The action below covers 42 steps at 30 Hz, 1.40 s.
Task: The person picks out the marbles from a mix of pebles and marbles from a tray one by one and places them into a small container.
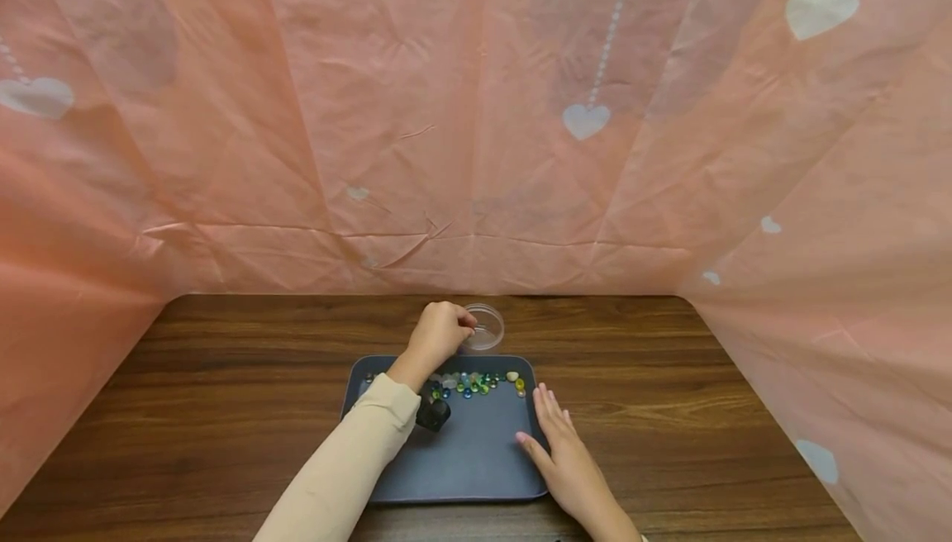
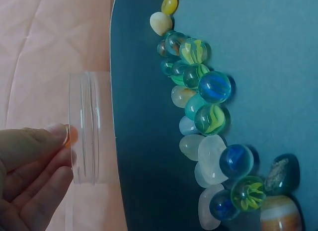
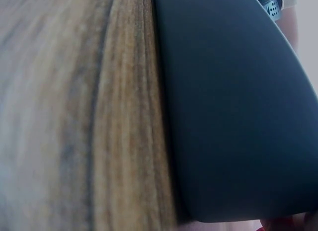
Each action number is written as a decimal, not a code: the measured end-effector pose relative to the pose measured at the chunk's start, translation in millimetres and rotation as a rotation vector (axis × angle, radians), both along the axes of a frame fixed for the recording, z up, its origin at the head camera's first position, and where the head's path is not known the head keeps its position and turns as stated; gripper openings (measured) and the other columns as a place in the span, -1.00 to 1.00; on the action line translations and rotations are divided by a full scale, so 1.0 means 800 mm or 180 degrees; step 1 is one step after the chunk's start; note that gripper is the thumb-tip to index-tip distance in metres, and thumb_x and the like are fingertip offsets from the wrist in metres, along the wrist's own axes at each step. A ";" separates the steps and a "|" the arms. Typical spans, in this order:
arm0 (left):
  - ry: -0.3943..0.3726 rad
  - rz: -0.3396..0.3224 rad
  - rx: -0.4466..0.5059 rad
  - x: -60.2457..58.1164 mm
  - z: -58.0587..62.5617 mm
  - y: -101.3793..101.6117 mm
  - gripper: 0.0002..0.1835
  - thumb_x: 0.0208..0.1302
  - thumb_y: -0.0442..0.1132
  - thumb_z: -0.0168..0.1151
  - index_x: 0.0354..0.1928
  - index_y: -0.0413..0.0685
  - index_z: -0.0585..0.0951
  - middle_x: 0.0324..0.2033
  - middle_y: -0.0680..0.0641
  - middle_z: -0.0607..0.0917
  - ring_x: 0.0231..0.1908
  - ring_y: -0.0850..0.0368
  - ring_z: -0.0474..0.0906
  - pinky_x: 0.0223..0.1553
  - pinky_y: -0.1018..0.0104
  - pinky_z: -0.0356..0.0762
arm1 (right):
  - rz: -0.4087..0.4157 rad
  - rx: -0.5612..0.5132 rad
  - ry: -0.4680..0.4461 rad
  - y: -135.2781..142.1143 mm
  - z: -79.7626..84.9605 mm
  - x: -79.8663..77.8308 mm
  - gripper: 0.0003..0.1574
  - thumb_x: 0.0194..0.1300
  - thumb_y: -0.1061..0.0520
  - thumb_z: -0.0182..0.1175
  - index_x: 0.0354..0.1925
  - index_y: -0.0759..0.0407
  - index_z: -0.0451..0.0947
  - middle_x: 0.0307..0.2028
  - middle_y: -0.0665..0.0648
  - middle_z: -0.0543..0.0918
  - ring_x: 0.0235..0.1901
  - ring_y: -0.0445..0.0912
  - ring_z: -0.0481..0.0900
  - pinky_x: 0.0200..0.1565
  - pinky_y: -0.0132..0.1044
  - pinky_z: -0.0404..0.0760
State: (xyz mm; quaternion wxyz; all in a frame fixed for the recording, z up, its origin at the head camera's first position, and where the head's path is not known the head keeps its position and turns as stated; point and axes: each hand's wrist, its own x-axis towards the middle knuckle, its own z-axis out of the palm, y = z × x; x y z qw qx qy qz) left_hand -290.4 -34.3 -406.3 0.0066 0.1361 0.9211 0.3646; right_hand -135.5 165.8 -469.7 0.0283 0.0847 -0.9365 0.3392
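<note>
My left hand point(image 1: 435, 334) reaches across the tray to a clear shallow round dish point(image 1: 500, 327) behind it. Thumb and fingers pinch a small orange stone point(image 2: 73, 135) right at the dish's rim, the fingers hiding part of it. Along the far side of the dark blue-grey tray point(image 1: 476, 459) lie glass marbles point(image 2: 214, 87) and smooth pebbles point(image 2: 212, 159), several of each. My right hand point(image 1: 568, 463) rests at the tray's right edge, fingers straight and thumb over the rim. In the right wrist view the tray's outer wall point(image 3: 223, 107) fills much of the picture.
The tray and dish stand on a brown wood-grain table point(image 1: 669, 410). A pink cloth with white hearts point(image 1: 476, 112) encloses its back and sides. A black wrist camera point(image 1: 433, 415) hangs under the left forearm, over the tray.
</note>
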 end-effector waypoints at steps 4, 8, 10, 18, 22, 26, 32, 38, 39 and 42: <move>-0.0082 0.0053 0.0111 -0.001 0.001 -0.002 -0.88 0.23 -0.33 0.37 -0.21 -0.16 0.79 -0.19 -0.10 0.80 -0.42 0.16 0.60 -0.40 0.37 0.59 | 0.0000 -0.0007 -0.0024 0.000 0.001 0.000 -0.09 0.44 -0.12 0.12 0.52 0.29 0.07 0.53 0.30 0.08 0.53 0.19 0.00 0.46 0.22 -0.04; -0.0192 0.0155 0.0353 -0.002 0.000 -0.008 -0.88 0.20 -0.30 0.41 -0.24 -0.13 0.81 -0.19 -0.09 0.81 -0.39 0.17 0.60 -0.39 0.39 0.58 | 0.0001 -0.0016 -0.0050 -0.001 0.002 0.000 -0.09 0.44 -0.12 0.12 0.52 0.28 0.06 0.53 0.30 0.08 0.53 0.19 0.00 0.47 0.22 -0.05; -0.0226 0.0199 0.0476 -0.001 -0.001 -0.012 -0.87 0.19 -0.28 0.42 -0.23 -0.13 0.81 -0.18 -0.09 0.81 -0.37 0.17 0.60 -0.39 0.39 0.55 | -0.0007 -0.0023 -0.0061 -0.001 0.002 0.000 -0.08 0.44 -0.12 0.12 0.52 0.28 0.06 0.53 0.30 0.08 0.53 0.19 0.00 0.47 0.22 -0.05; -0.0218 0.0299 0.0853 0.019 -0.016 -0.035 -0.84 0.15 -0.22 0.46 -0.22 -0.07 0.81 -0.25 -0.06 0.82 -0.29 0.14 0.69 -0.28 0.30 0.63 | -0.0013 -0.0020 -0.0052 -0.002 0.001 0.000 -0.09 0.43 -0.10 0.14 0.52 0.28 0.06 0.53 0.30 0.08 0.53 0.19 0.00 0.46 0.22 -0.05; -0.0435 0.0335 0.1059 0.033 -0.027 -0.046 -0.82 0.13 -0.24 0.48 -0.21 -0.10 0.81 -0.32 -0.06 0.83 -0.36 0.21 0.66 -0.33 0.37 0.58 | -0.0007 -0.0007 -0.0033 -0.002 0.002 0.000 -0.09 0.44 -0.10 0.13 0.52 0.28 0.07 0.53 0.30 0.09 0.53 0.20 0.01 0.46 0.23 -0.04; -0.0567 0.0338 0.1102 0.043 -0.037 -0.054 -0.84 0.11 -0.26 0.49 -0.24 -0.08 0.81 -0.35 -0.06 0.83 -0.43 0.27 0.62 -0.39 0.43 0.51 | -0.0008 0.0004 -0.0014 -0.002 0.001 0.000 -0.10 0.44 -0.10 0.13 0.52 0.29 0.07 0.53 0.31 0.09 0.53 0.20 0.02 0.46 0.23 -0.03; -0.0607 0.0295 0.1083 0.053 -0.048 -0.063 -0.86 0.11 -0.30 0.48 -0.26 -0.11 0.81 -0.36 -0.08 0.83 -0.41 0.25 0.67 -0.35 0.40 0.56 | -0.0013 0.0022 -0.0020 -0.001 0.001 -0.002 -0.09 0.44 -0.11 0.12 0.52 0.28 0.06 0.53 0.31 0.08 0.53 0.21 0.02 0.46 0.23 -0.03; -0.0767 0.0371 0.1079 0.057 -0.055 -0.069 -0.87 0.13 -0.31 0.46 -0.24 -0.13 0.80 -0.40 -0.05 0.81 -0.64 0.25 0.39 -0.60 0.42 0.28 | -0.0024 0.0034 -0.0023 -0.001 0.002 -0.002 -0.10 0.44 -0.10 0.13 0.52 0.29 0.06 0.53 0.31 0.09 0.53 0.20 0.02 0.46 0.23 -0.03; -0.0778 0.0384 0.1062 0.057 -0.056 -0.069 -0.87 0.14 -0.31 0.45 -0.25 -0.12 0.80 -0.41 -0.04 0.81 -0.66 0.25 0.36 -0.61 0.42 0.28 | -0.0023 0.0049 -0.0019 -0.002 0.002 -0.002 -0.10 0.44 -0.10 0.13 0.52 0.29 0.07 0.53 0.31 0.09 0.53 0.20 0.02 0.46 0.23 -0.02; -0.0762 0.0420 0.0973 0.057 -0.058 -0.071 -0.89 0.15 -0.30 0.45 -0.26 -0.10 0.80 -0.41 -0.03 0.80 -0.67 0.24 0.38 -0.61 0.41 0.30 | -0.0018 0.0100 -0.0008 -0.003 0.003 -0.001 -0.10 0.44 -0.11 0.13 0.51 0.29 0.08 0.52 0.31 0.10 0.52 0.20 0.03 0.46 0.22 -0.01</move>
